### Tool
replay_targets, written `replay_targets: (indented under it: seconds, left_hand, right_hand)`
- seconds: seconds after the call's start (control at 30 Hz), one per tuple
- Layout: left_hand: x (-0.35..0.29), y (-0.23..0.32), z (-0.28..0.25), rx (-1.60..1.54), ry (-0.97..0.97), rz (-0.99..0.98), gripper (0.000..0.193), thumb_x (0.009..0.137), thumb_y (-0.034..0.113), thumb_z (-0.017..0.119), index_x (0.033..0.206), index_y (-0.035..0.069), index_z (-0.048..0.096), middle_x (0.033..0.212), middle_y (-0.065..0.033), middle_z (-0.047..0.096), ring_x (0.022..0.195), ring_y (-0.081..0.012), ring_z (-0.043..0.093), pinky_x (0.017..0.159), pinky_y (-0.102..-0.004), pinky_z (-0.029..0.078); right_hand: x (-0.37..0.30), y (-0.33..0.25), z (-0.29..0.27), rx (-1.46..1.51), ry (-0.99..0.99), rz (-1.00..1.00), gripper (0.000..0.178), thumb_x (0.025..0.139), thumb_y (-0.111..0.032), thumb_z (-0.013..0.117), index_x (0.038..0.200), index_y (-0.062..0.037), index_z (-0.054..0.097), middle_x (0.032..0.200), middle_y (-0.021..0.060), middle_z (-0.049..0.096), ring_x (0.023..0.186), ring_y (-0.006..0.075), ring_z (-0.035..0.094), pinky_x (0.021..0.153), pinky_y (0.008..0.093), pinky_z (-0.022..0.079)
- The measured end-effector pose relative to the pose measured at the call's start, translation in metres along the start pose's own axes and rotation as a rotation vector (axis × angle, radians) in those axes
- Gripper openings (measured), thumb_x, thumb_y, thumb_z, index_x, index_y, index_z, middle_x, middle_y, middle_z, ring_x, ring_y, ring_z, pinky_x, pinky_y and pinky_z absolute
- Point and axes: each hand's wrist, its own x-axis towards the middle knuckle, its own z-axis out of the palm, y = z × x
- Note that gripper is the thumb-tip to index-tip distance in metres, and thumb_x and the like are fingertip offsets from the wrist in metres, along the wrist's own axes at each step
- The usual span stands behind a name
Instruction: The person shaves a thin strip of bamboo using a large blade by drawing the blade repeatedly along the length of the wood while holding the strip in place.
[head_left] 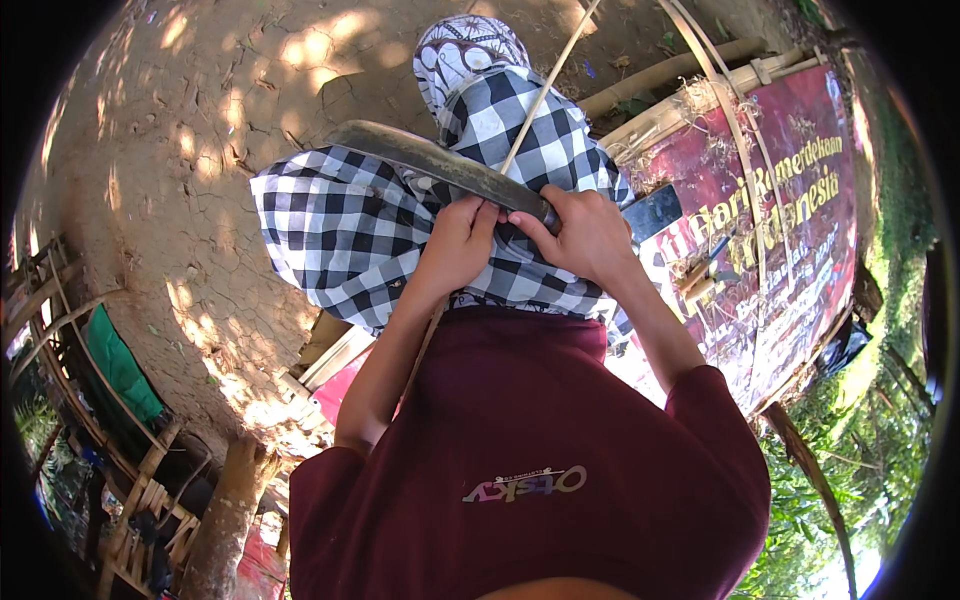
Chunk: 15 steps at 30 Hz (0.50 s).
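Knife handle (551,216) mostly hidden from view

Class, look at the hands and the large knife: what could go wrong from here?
1. The left hand sits close beside the blade of the large knife, held in the right hand; a slip might cut its fingers.
2. The blade is over the checked cloth on the lap, so it could nick that.
3. The thin strip might snap or jerk suddenly.
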Motion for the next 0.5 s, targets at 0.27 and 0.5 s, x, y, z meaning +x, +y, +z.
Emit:
replay_targets:
  seconds: [0.27, 0.5]
  left_hand:
    - [-0.014, -0.003, -0.004, 0.254, 0.135, 0.105, 0.020, 0.095, 0.010, 0.049, 0.090, -0.006, 0.060, 0.077, -0.0243, 0.063, 0.070, -0.0402, 0.063, 0.064, -0.0428, 0.048]
    - [-0.040, -0.004, -0.016, 0.353, 0.183, 0.107, 0.023, 0.094, 0.010, 0.050, 0.085, -0.007, 0.062, 0.070, -0.0229, 0.061, 0.062, -0.0370, 0.061, 0.059, -0.0403, 0.044]
  right_hand:
    - [0.005, -0.005, 0.011, -0.104, 0.013, -0.038, 0.054, 0.081, -0.059, 0.065, 0.082, -0.0046, 0.064, 0.057, 0.0150, 0.060, 0.056, 0.0352, 0.064, 0.054, 0.0453, 0.052]
    - [-0.002, -0.008, 0.026, -0.172, 0.052, -0.147, 0.057, 0.077, -0.064, 0.065, 0.078, -0.0079, 0.060, 0.058, 0.0093, 0.061, 0.051, 0.0278, 0.064, 0.047, 0.0395, 0.050]
